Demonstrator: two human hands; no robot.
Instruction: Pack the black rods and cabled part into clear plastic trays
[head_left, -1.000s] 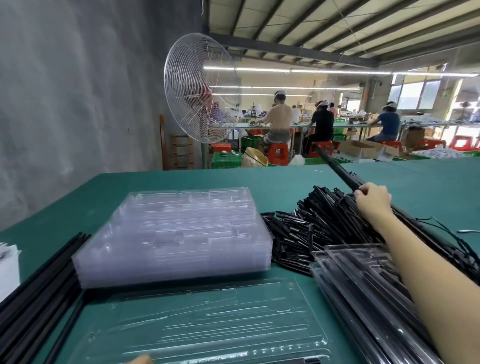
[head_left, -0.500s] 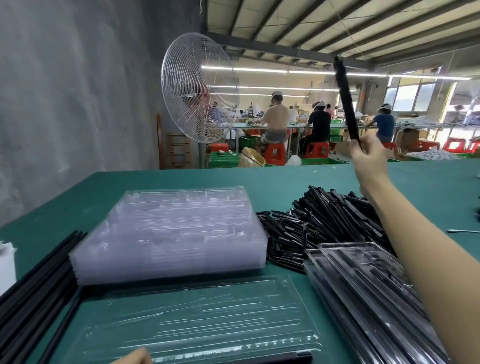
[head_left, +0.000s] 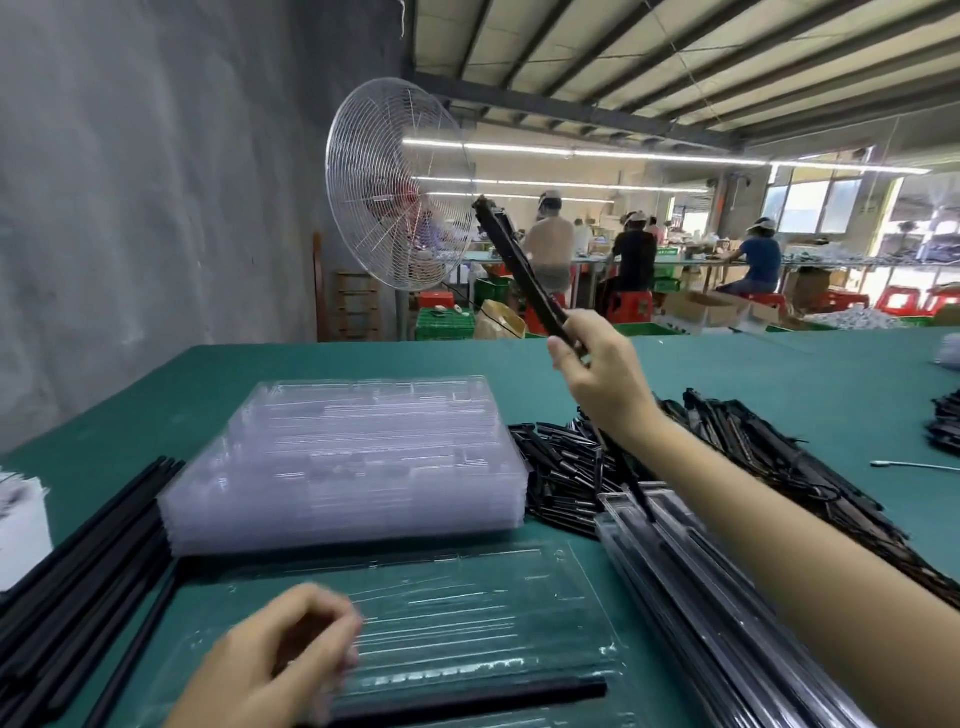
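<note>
Head view: I see green table (head_left: 311, 374), clear tray stack (head_left: 353, 457) mid-left, open tray (head_left: 467, 587) nearest, one black rod (head_left: 467, 696) in it. Right hand (head_left: 602, 374) clamps raised rod (head_left: 524, 275) above rod pile (head_left: 566, 467). Left hand (head_left: 280, 660) curled over open tray, blurred; I can't tell its grip.

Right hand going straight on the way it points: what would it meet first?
Probably nothing near: the right hand, gripping a black rod, points up-left into open air. The fan lies on that line, farther back.
</note>
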